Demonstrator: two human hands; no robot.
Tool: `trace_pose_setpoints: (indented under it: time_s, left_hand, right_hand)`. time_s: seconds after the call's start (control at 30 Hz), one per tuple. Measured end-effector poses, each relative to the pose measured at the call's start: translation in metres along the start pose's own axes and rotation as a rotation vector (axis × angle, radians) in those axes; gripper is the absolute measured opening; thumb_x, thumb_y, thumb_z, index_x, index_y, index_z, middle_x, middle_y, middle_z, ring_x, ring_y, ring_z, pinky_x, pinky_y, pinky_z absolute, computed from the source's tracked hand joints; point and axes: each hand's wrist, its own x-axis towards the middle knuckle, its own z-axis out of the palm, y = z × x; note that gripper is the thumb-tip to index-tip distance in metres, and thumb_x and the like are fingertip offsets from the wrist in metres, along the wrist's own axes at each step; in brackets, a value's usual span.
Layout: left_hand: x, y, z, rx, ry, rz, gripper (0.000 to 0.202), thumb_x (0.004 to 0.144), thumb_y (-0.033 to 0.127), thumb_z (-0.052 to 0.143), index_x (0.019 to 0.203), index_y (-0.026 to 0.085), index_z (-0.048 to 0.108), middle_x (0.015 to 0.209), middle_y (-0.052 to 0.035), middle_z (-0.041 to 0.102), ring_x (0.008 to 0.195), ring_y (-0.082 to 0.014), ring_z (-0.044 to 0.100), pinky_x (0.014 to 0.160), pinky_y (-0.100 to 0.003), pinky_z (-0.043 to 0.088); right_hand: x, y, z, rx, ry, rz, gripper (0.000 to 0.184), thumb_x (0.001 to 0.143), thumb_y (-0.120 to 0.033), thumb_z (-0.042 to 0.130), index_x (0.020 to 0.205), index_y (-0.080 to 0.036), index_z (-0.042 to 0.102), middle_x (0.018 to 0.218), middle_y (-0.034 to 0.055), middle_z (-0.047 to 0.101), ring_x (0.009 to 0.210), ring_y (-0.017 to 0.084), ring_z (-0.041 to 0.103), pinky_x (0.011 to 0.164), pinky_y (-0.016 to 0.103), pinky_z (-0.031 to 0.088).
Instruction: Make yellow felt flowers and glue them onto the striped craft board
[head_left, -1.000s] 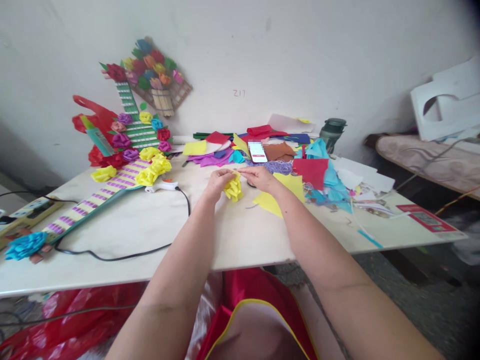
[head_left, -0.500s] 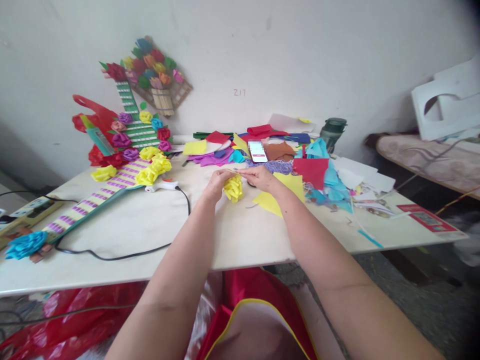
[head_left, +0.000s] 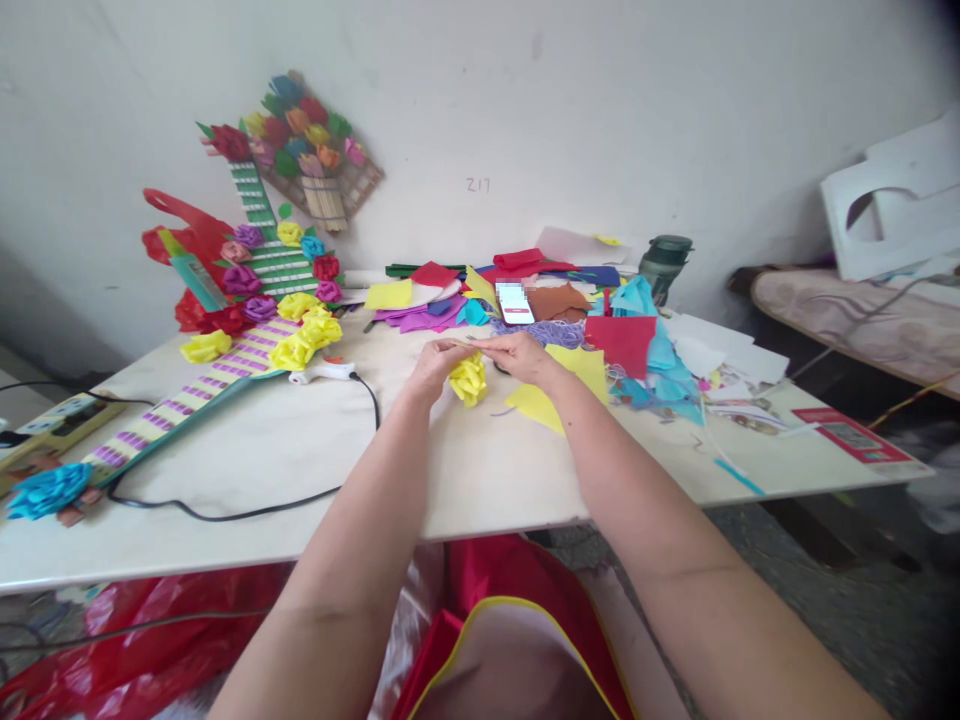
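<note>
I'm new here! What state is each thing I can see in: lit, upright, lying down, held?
Yellow paper flower: bunched into petals, held.
Left hand: fingers pinched at the flower.
Right hand: fingertips meeting the left hand's; grip unclear.
Phone: screen lit.
Dark bottle: upright.
White corded tool: lying down; on or off unclear.
Large yellow sheet: spread out, partly hidden.
Glue tube: tilted.

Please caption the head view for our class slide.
The left hand and right hand meet at a yellow flower above a white table.
</note>
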Motion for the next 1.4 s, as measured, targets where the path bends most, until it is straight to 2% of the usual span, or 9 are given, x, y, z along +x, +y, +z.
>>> trace_pose_setpoints:
  time_s: [0.23, 0.57, 0.7, 0.97, 1.2, 1.4]
  left_hand:
    - [0.0003, 0.0000, 0.0001, 0.006, 0.000, 0.003, 0.021, 0.056, 0.031, 0.064, 0.063, 0.011, 0.060, 0.055, -0.0013, 0.057, 0.050, -0.0123, 0.052, 0.052, -0.024, 0.040]
    - [-0.0009, 0.0007, 0.0002, 0.016, -0.022, -0.005, 0.022, 0.055, 0.031, 0.065, 0.065, 0.012, 0.061, 0.054, -0.0001, 0.057, 0.051, -0.0125, 0.053, 0.053, -0.025, 0.040]
    - [-0.0003, -0.0002, -0.0002, 0.002, -0.039, -0.016, 0.020, 0.056, 0.029, 0.065, 0.063, 0.012, 0.060, 0.054, -0.0003, 0.058, 0.049, -0.0124, 0.052, 0.052, -0.025, 0.040]
    - [0.0014, -0.0041, -0.0007, -0.022, -0.077, -0.022, 0.022, 0.056, 0.031, 0.065, 0.067, 0.011, 0.062, 0.055, -0.0013, 0.059, 0.053, -0.0136, 0.054, 0.055, -0.026, 0.041]
    - [0.0023, -0.0045, 0.0003, -0.032, -0.076, -0.019, 0.021, 0.055, 0.029, 0.065, 0.067, 0.011, 0.062, 0.055, -0.0013, 0.059, 0.052, -0.0126, 0.054, 0.053, -0.024, 0.039]
    - [0.0025, -0.0046, 0.0008, -0.024, -0.056, -0.036, 0.021, 0.053, 0.028, 0.066, 0.065, 0.012, 0.060, 0.056, -0.0010, 0.059, 0.051, -0.0121, 0.054, 0.052, -0.024, 0.038]
  right_hand:
    - [-0.0002, -0.0030, 0.0011, -0.090, 0.028, 0.065, 0.033, 0.080, -0.037, 0.047, 0.101, -0.020, 0.067, 0.092, 0.0018, 0.069, 0.084, 0.017, 0.062, 0.071, 0.026, 0.045]
    - [0.0026, 0.0004, 0.0024, -0.199, 0.046, -0.007, 0.026, 0.079, -0.027, 0.049, 0.087, -0.016, 0.071, 0.071, 0.0029, 0.068, 0.065, 0.013, 0.058, 0.059, 0.021, 0.038]
    - [0.0038, 0.0040, 0.0051, -0.223, 0.056, -0.080, 0.025, 0.079, -0.025, 0.048, 0.084, -0.016, 0.071, 0.073, 0.0039, 0.068, 0.068, 0.013, 0.057, 0.061, 0.021, 0.037]
    - [0.0053, 0.0045, 0.0060, -0.284, 0.065, -0.124, 0.025, 0.080, -0.022, 0.048, 0.087, -0.017, 0.071, 0.078, 0.0060, 0.068, 0.071, 0.013, 0.058, 0.063, 0.021, 0.038]
    - [0.0058, 0.0034, 0.0033, -0.260, 0.061, -0.095, 0.024, 0.076, -0.019, 0.051, 0.089, -0.019, 0.071, 0.072, 0.0040, 0.067, 0.066, 0.012, 0.057, 0.058, 0.021, 0.037]
    - [0.0060, 0.0053, 0.0039, -0.190, 0.079, -0.058, 0.022, 0.075, -0.023, 0.054, 0.088, -0.018, 0.072, 0.070, 0.0035, 0.067, 0.064, 0.012, 0.057, 0.056, 0.021, 0.036]
